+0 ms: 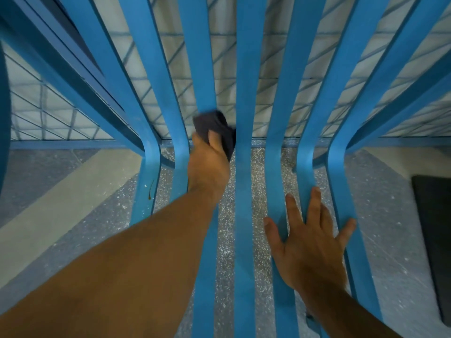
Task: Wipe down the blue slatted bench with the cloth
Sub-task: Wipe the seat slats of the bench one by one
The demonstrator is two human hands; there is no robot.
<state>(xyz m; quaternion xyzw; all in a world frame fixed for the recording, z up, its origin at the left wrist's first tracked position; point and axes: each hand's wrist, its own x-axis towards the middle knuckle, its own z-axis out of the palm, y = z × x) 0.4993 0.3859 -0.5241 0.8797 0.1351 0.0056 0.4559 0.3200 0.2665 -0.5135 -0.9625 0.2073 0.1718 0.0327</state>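
- Dim, cool, even light; no glare.
- Strong wide-angle bowing of the counter (244,215) slats toward the edges.
- Slight motion blur on the cloth (214,125).

There is one blue bench (244,69), and six of its slats (288,93) show clearly; more at the left edge cannot be counted. There are two hands (310,250), one dark cloth (217,128) and one dark mat (434,228).

Bunched dark cloth (216,129) against blue bench (244,215)
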